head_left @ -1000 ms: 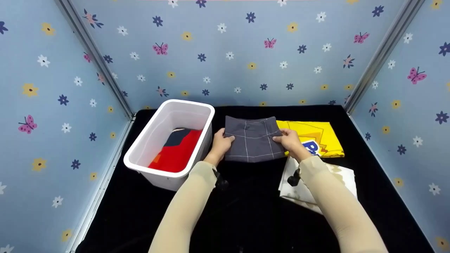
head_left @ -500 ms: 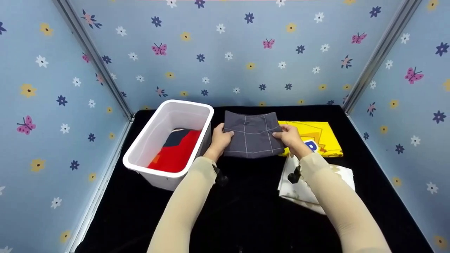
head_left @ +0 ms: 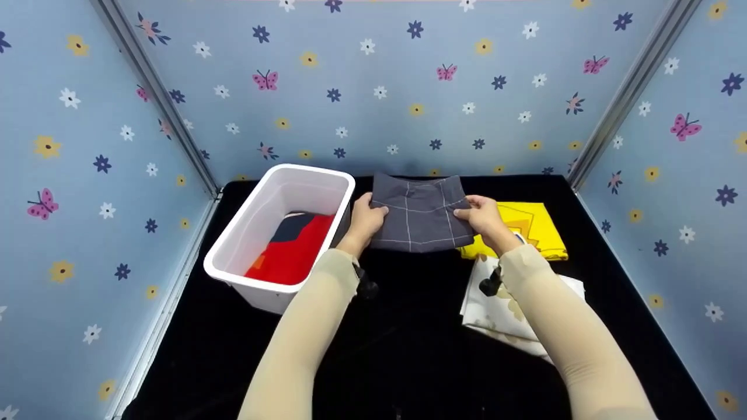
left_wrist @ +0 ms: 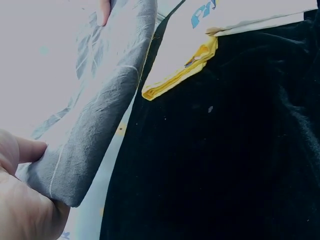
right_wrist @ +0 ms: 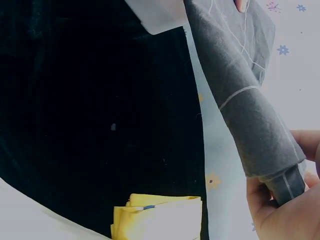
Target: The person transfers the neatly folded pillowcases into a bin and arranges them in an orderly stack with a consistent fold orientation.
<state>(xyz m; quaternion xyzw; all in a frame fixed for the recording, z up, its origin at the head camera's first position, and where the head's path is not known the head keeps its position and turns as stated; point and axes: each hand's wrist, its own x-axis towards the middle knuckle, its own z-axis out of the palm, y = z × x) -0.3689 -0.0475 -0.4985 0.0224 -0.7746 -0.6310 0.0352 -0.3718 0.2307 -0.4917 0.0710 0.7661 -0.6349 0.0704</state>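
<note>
A folded dark grey cloth (head_left: 417,213) with white grid lines is held up between both hands at the back middle of the table. My left hand (head_left: 365,220) grips its left side, thumb on top and fingers underneath. On the opposite side my right hand (head_left: 485,221) pinches the cloth the same way. The left wrist view shows the left thumb pressed on the folded grey cloth (left_wrist: 95,115). In the right wrist view, right-hand fingers (right_wrist: 260,200) curl beneath the rolled lower fold of the cloth (right_wrist: 245,105).
Left of the cloth stands a white bin (head_left: 233,233) with a red and navy cloth (head_left: 297,248) inside. A folded yellow cloth (head_left: 534,227) lies at right, partly behind the right hand. Nearer, a folded white patterned cloth (head_left: 490,306) lies under the right forearm. Floral walls (head_left: 385,76) enclose the black-covered table.
Both hands have raised the grey cloth and carried it slightly toward the back wall. The bin and the other cloths stay where they were.
</note>
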